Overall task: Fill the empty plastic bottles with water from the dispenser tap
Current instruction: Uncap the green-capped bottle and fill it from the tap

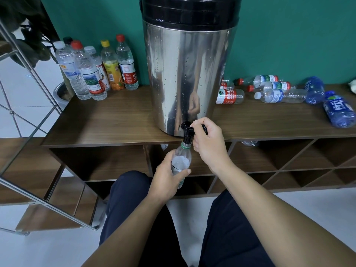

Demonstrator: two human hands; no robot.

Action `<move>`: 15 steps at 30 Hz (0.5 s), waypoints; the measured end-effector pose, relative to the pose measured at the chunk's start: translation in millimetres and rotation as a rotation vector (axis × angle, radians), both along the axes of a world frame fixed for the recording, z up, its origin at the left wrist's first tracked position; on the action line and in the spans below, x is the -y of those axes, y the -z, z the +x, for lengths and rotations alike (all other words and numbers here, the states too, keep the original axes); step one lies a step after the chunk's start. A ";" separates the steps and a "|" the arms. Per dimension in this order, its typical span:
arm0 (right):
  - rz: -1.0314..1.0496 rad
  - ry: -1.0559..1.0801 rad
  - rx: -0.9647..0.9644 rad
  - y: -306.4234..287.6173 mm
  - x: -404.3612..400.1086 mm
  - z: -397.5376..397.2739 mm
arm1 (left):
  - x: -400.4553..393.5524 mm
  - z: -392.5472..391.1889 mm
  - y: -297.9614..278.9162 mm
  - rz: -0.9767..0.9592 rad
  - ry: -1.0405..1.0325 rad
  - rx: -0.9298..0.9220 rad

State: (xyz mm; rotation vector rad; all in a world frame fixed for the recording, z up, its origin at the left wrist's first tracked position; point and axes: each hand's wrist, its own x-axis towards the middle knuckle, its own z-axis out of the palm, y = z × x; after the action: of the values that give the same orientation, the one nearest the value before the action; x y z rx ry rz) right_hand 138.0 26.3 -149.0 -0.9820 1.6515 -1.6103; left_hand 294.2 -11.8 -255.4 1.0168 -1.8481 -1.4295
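Head view, read left to right: capped, apparently filled bottles (92,70) are stood at the bench's (115,120) left end. At centre, filling is judged under way. The left hand (167,178) is wrapped round an uncapped bottle (181,162), whose mouth is held just under the dispenser (188,74) tap (186,135). The right hand (209,143) is curled on the tap lever. Next, the tap must be closed before overflow. Empty bottles (277,91) are seen lying at right.

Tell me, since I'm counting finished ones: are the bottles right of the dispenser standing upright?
No, the bottles right of the dispenser lie on their sides on the shelf top.
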 end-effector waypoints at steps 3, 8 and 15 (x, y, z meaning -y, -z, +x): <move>-0.005 -0.001 0.001 -0.1 -0.5 0.7 | -0.3 -0.4 -0.1 0.006 -0.001 -0.013; -0.004 0.000 0.000 0.0 -0.3 0.7 | 0.5 -0.1 2.1 0.006 0.009 -0.012; 0.001 0.003 -0.011 0.9 -0.4 -0.5 | 0.4 0.7 1.0 -0.010 0.013 -0.011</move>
State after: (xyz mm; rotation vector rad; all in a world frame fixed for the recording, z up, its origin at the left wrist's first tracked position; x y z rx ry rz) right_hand 137.5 26.7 -149.9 -0.9900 1.6619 -1.6091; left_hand 294.9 -12.2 -256.4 0.9923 -1.8551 -1.4295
